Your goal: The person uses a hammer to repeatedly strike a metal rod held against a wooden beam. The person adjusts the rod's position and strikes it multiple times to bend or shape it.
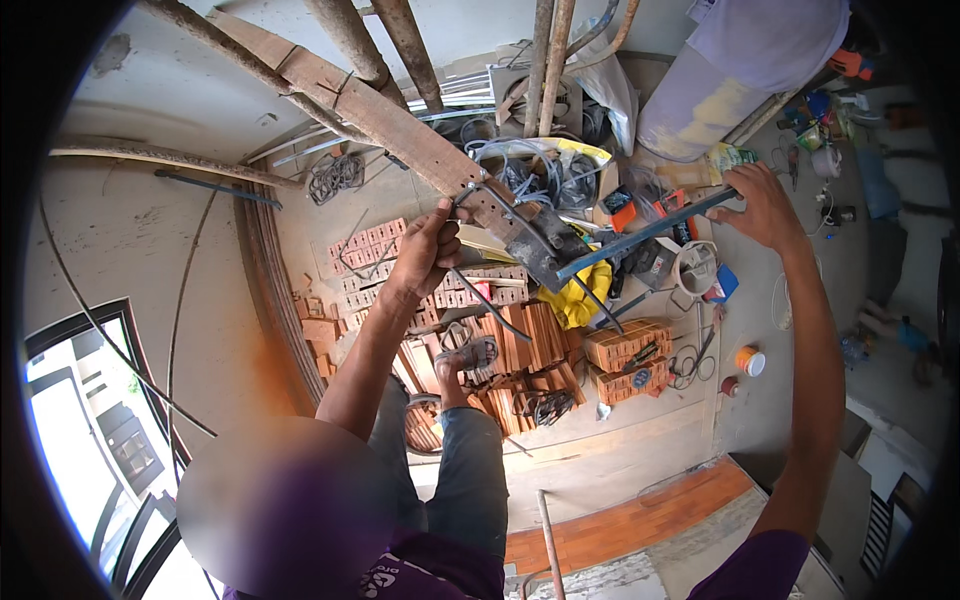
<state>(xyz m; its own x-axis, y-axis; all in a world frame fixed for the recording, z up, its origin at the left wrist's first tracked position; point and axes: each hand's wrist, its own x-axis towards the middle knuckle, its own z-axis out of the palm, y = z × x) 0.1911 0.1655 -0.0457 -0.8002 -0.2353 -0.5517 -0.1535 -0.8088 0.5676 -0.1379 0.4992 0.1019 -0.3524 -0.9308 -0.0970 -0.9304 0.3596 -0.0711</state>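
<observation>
A long wooden plank (400, 125) slopes down from the upper left, with metal pins and a dark metal plate (545, 250) at its near end. Thin dark steel rods (515, 215) lie across and beside that end. My left hand (428, 248) is closed around a bent steel rod (492, 305) at the plank's left edge; part of the rod is hidden by the fingers. Held out to the right, my right hand (758, 205) grips the upper end of a blue metal bar (645, 235). The bar's other end meets the metal plate.
Below the plank are stacks of hollow bricks (545, 335) and a yellow cloth or bag (580, 295). My sandalled foot (468, 357) rests among the bricks. Upright metal poles (545, 70), a large pale drum (690, 100), cables and a bucket (695, 265) stand around.
</observation>
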